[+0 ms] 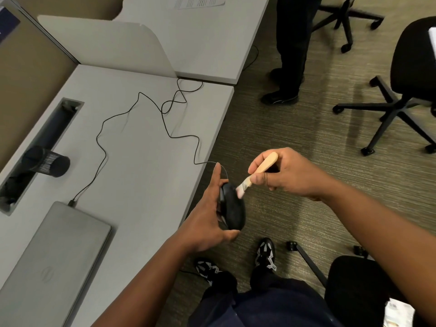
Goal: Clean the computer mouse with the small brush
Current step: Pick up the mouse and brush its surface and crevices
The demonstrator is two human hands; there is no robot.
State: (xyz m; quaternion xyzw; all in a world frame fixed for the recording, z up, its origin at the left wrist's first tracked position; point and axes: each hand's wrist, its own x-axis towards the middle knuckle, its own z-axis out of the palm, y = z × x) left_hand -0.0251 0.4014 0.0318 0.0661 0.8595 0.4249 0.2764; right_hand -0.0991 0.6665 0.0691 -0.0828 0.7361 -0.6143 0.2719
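Nearest the viewer, the person's legs and two patterned shoes [266, 253] stand on striped carpet [295, 142], which lies open between the worktop [141, 161] edge and a black chair seat [354, 286] at lower right. Just off that edge, above the carpet, the left hand [207, 218] holds the black computer mouse [232, 208] on its side, thumb curled under its near end and fingers extended along its far face. The right hand [285, 173] pinches the wooden handle of the small brush [257, 172] between thumb and curled fingers; the pale bristles touch the upper end of the mouse. A closed grey laptop [54, 260] lies at the near left of the worktop, its lid emblem too faint to read. The mouse cable [162, 119] loops across the bare middle surface to a plug at the laptop's far corner. Farther left, a black mesh cup [49, 161] lies beside a cable slot [42, 147]. Beyond, a divider panel [113, 46] separates a second worktop bearing an illegible printed sheet [198, 2]; a second person's dark trouser legs [290, 50] and two office chairs [398, 90] occupy the far carpet.
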